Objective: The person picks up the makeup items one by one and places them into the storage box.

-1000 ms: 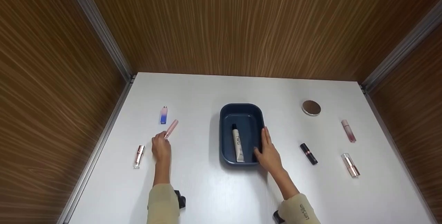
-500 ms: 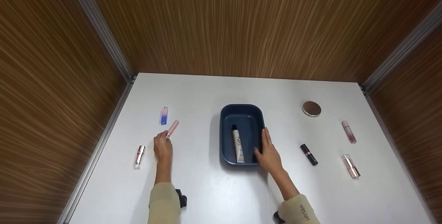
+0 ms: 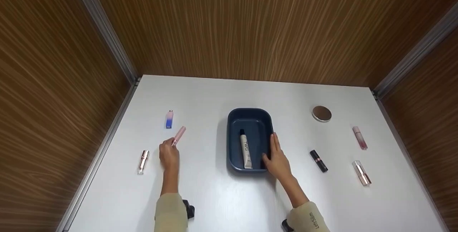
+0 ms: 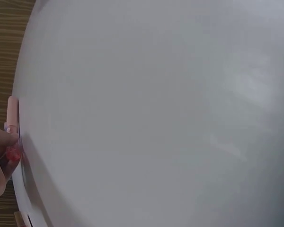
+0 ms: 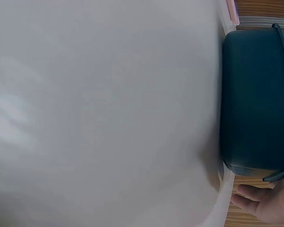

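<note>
In the head view, my left hand pinches the near end of a pink lip gloss tube. The tube slants away to the right, and the left wrist view shows its pale pink cap pointing out past the fingers. A dark blue rectangular bin stands mid-table with a white squeeze tube with a black cap lying in it. My right hand grips the bin's near right wall, thumb inside the rim and fingers along the outside. The right wrist view catches the bin's side wall.
A pink-and-blue tube and a rose-gold lip tube lie at left. On the right are a round compact, a black lipstick, a pink-red gloss and another rose-gold tube. Wood-grain panels enclose the white table.
My left hand has shifted slightly to the right at the near end of the pink lip gloss tube. My right hand and the bin hold their places.
</note>
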The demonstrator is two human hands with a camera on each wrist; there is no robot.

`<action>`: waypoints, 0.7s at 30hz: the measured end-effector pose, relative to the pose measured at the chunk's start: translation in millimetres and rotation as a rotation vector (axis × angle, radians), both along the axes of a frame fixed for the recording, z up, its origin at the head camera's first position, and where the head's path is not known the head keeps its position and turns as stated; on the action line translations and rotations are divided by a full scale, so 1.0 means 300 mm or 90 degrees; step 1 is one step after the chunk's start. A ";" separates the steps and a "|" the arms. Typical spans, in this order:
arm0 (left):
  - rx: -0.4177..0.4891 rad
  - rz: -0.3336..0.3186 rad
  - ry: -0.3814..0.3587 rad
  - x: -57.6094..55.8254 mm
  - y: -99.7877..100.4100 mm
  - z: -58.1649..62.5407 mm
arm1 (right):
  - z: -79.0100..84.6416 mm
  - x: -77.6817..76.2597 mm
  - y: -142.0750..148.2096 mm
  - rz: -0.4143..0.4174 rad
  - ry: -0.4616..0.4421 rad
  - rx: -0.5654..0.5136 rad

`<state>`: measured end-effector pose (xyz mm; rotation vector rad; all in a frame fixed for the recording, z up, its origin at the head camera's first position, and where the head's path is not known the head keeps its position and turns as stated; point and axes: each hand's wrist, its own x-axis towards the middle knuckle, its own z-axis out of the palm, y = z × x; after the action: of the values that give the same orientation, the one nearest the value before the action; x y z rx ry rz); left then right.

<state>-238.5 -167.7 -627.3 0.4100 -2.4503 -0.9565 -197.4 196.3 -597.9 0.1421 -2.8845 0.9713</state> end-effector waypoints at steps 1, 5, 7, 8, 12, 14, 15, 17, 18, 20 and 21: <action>0.001 0.001 0.001 0.003 0.002 0.002 | 0.000 0.000 0.000 -0.001 0.001 0.000; 0.004 0.007 0.014 0.013 0.018 0.018 | 0.002 0.000 0.000 -0.002 0.004 -0.001; 0.001 0.006 0.023 0.017 0.029 0.030 | 0.003 0.000 0.000 -0.003 0.008 -0.003; 0.001 0.007 0.027 0.019 0.036 0.037 | 0.003 -0.001 0.000 -0.002 0.010 -0.004; 0.001 0.008 0.030 0.032 0.061 0.062 | 0.003 -0.003 0.000 -0.002 0.016 -0.007; 0.004 0.010 0.024 0.041 0.073 0.071 | 0.003 -0.003 0.000 0.000 0.015 -0.007; 0.005 0.011 0.021 0.046 0.079 0.075 | 0.003 -0.003 0.000 0.000 0.014 -0.007; 0.008 0.011 0.014 0.055 0.090 0.081 | 0.002 -0.002 -0.001 0.002 0.013 -0.008; 0.010 0.009 0.011 0.059 0.096 0.084 | 0.002 -0.001 0.000 0.003 0.012 -0.007; 0.015 0.007 0.003 0.066 0.107 0.089 | 0.002 0.000 0.001 0.004 0.013 -0.009; 0.019 0.004 -0.001 0.069 0.113 0.093 | 0.002 0.001 0.001 0.003 0.014 -0.010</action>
<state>-217.8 -133.9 -599.5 0.4284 -2.4366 -0.9917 -197.1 196.6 -597.2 0.1577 -2.8569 0.9854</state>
